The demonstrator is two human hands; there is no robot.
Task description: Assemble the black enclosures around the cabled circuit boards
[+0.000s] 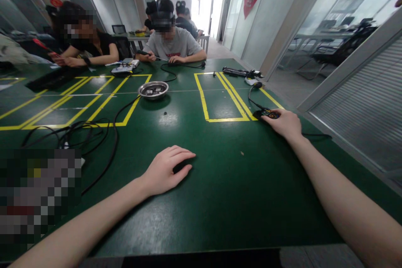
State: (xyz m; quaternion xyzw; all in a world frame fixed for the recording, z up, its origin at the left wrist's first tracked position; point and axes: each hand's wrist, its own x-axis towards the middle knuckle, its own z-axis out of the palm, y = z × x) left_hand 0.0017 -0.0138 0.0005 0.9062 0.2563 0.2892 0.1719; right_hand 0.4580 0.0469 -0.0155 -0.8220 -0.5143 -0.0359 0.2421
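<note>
My left hand (pixel 169 168) rests on the green table top, holding nothing, its fingers stretched out and the thumb apart from them. Far over at the right edge of the table, my right hand (pixel 284 124) is closed on a small black object with orange and yellow markings (pixel 269 113). Its exact kind cannot be made out, as the hand covers part of it. A black cable (pixel 255 99) with a rounded dark end lies just beyond this object. Another dark cable (pixel 317 135) runs out to the right behind my wrist.
A metal bowl (pixel 153 90) with small metal parts stands mid-table. Yellow tape (pixel 226 119) marks rectangles. A black tripod-like tool (pixel 241 72) lies at the far right. Coiled black cables (pixel 84 134) lie left, near a blurred-out patch. Two people sit across the table, one holding a screwdriver-like tool (pixel 147 53).
</note>
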